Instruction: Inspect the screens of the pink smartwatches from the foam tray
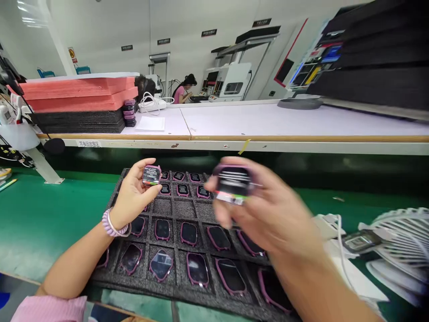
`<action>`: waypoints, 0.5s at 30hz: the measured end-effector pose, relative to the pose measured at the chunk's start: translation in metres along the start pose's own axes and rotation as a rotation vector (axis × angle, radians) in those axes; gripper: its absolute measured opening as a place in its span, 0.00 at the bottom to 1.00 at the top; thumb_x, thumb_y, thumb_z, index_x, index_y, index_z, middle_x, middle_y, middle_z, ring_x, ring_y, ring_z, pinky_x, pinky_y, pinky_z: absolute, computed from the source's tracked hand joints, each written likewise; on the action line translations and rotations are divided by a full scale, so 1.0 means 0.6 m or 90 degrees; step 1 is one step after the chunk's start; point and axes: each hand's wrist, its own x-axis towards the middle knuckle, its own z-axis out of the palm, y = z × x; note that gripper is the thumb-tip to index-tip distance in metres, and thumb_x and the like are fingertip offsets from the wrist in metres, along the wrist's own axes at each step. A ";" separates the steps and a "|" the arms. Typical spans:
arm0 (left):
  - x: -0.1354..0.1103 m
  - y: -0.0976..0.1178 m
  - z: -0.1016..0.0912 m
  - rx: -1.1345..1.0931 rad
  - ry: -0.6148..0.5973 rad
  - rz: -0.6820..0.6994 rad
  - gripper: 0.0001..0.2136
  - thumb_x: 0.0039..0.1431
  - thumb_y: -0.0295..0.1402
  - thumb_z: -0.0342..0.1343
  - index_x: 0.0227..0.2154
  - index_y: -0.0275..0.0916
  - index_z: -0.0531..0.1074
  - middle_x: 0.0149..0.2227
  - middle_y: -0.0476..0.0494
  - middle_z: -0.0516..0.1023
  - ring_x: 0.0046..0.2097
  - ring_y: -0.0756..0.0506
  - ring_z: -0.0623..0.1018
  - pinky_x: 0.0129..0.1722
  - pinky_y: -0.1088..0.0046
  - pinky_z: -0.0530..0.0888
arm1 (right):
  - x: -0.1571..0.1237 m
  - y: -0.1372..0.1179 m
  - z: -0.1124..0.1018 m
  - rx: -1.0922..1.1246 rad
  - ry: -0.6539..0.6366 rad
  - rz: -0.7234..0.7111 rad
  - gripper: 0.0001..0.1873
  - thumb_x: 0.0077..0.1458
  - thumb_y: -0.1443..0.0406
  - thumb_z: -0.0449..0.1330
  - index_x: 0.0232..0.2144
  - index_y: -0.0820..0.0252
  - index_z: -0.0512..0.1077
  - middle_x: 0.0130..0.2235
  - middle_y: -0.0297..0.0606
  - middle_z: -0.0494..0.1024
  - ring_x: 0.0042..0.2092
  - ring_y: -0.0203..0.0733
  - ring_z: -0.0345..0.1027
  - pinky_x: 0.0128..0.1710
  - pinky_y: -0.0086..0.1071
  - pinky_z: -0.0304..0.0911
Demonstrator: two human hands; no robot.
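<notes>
Above the tray's left side, my left hand (132, 193) pinches a small purple-framed smartwatch case (152, 175) by its edges. White text lines show on its lit screen. My right hand (273, 212), smeared by motion, grips a second purple smartwatch case (233, 182), raised higher and nearer to me; its screen also shows text. Below both hands lies a dark grey foam tray (184, 209) with square compartments. Its far rows hold watch cases with lit text screens (182, 190); its near rows hold cases with dark screens (189, 233). My right hand and forearm hide part of the tray's right side.
A white-topped shelf (228, 121) crosses behind the green bench (36, 214). Pink and black foam sheets (80, 96) are stacked on it at left, black trays (378, 58) at right. A white fan (398, 250) and cabled device (360, 241) stand right. A person (182, 91) sits beyond.
</notes>
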 end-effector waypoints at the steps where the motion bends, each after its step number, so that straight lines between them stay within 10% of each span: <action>1: 0.004 -0.013 0.001 -0.001 -0.007 -0.020 0.27 0.53 0.30 0.68 0.55 0.40 0.67 0.43 0.44 0.75 0.38 0.51 0.76 0.38 0.79 0.77 | 0.010 0.010 0.001 0.033 -0.007 0.021 0.29 0.60 0.53 0.74 0.58 0.47 0.70 0.49 0.42 0.78 0.35 0.42 0.76 0.34 0.37 0.77; 15: -0.009 -0.044 0.006 -0.041 -0.093 -0.108 0.27 0.55 0.31 0.65 0.58 0.37 0.66 0.48 0.41 0.75 0.31 0.52 0.81 0.33 0.76 0.81 | 0.049 0.086 0.002 0.084 0.008 0.115 0.28 0.49 0.69 0.70 0.52 0.55 0.69 0.45 0.37 0.78 0.36 0.39 0.75 0.36 0.31 0.69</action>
